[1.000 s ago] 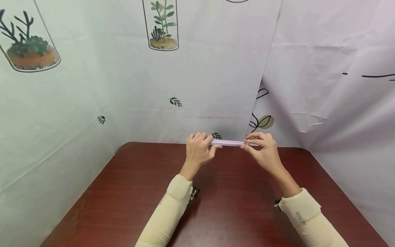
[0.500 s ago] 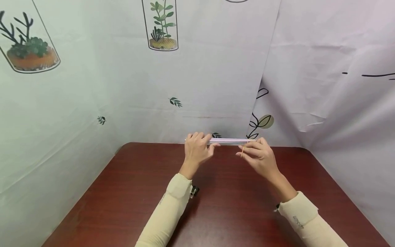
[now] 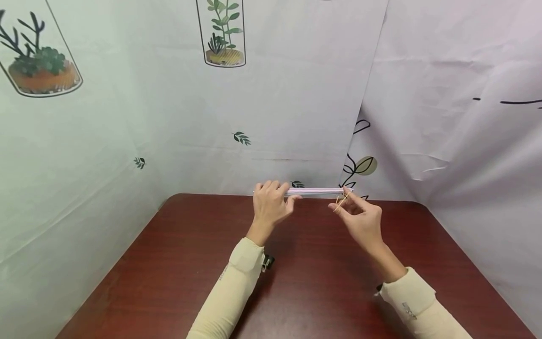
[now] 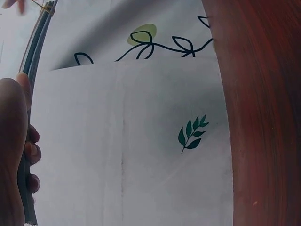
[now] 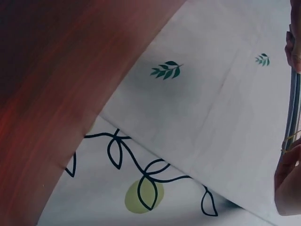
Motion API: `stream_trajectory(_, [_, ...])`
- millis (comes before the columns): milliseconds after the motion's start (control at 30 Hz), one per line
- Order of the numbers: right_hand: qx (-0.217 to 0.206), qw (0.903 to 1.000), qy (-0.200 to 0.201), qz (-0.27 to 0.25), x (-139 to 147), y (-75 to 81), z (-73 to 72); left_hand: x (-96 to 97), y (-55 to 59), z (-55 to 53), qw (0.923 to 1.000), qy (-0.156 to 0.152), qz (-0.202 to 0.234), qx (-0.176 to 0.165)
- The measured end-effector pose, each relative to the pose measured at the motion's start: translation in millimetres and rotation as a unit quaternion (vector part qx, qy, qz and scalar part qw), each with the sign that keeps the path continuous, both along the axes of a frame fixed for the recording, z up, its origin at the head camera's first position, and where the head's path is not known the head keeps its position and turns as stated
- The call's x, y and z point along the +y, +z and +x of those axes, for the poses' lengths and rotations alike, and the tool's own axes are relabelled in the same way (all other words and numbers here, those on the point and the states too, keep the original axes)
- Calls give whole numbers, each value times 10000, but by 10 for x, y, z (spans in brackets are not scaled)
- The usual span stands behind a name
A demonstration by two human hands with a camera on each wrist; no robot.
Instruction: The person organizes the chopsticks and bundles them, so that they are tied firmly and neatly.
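A bundle of thin, pale sticks (image 3: 315, 190) is held level above the far edge of the table. My left hand (image 3: 268, 205) grips its left part, with the fingers wrapped over it; the left wrist view shows fingertips (image 4: 33, 153) curled round the sticks. At the bundle's right end, my right hand (image 3: 365, 223) holds a yellowish rubber band (image 3: 342, 201) stretched between thumb and fingers. Part of the band (image 4: 44, 7) loops round the stick ends in the left wrist view. The right wrist view catches the right hand (image 5: 288, 183) only at its edge.
Below both hands spreads a dark red wooden table (image 3: 296, 282). White cloth with printed plants (image 3: 190, 117) hangs behind and on both sides, close to the table's far edge.
My right hand has shifted its fingers at the bundle's right end, and the rubber band is now spread wider between thumb and fingers. The left hand keeps its hold, almost still.
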State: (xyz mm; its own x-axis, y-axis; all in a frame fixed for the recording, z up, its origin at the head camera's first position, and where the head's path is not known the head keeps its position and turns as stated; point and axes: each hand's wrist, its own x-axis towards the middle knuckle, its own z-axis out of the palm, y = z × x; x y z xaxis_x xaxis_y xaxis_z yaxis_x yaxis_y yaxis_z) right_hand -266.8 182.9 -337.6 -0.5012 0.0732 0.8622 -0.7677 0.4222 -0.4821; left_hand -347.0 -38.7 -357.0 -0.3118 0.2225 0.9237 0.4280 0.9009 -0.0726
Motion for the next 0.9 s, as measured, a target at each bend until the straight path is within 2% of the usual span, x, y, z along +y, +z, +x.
stream_trajectory(100, [-742,9957,-38,-545,-20,27,52,-3,-2,2,10000,-50,48,38])
stream_trajectory(233, [-1285,9823,-73,-1362,-45,78,69,-3,-6,-3,9998,-125,53,127])
stream_trajectory(333, [-1656,9685,-56,-1861,-23,71,12,3,-8,3,9996,-210,-31,170])
stream_trajectory(500, [-2389,9369,386,-2524,44,15,-123,13,9,35,9990,-388,-50,229])
stream_trajectory(633, [-2918,9165,897,-2585,87,19,-182,24,31,63,9983,-531,-55,233])
stream_trajectory(800, [-3481,8952,1749,-2166,172,76,-170,49,38,86,9978,-597,-155,257])
stream_trajectory(900, [-3688,8841,2078,-1979,214,150,-146,67,35,98,9978,-561,-185,287])
